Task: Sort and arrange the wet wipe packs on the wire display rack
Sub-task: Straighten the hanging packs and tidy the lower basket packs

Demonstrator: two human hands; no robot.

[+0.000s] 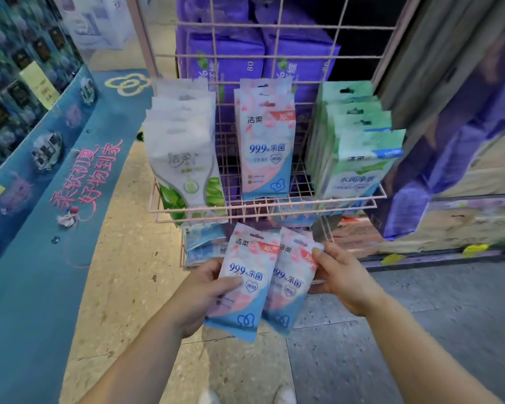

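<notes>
The left hand (200,290) is covering the left edge of the front pink pack (244,282), which is overlapping the second pink pack (289,282). Packs on the lower shelf (204,243) are sitting half hidden behind the wire rack (267,205), their print blurring beyond reading.

A single head-worn wide-angle view looks forward and down, close to the wire rack (267,204).

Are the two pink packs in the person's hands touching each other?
Touching. The head view shows the left pack overlapping the right pack along its edge, with no gap between them.
</notes>
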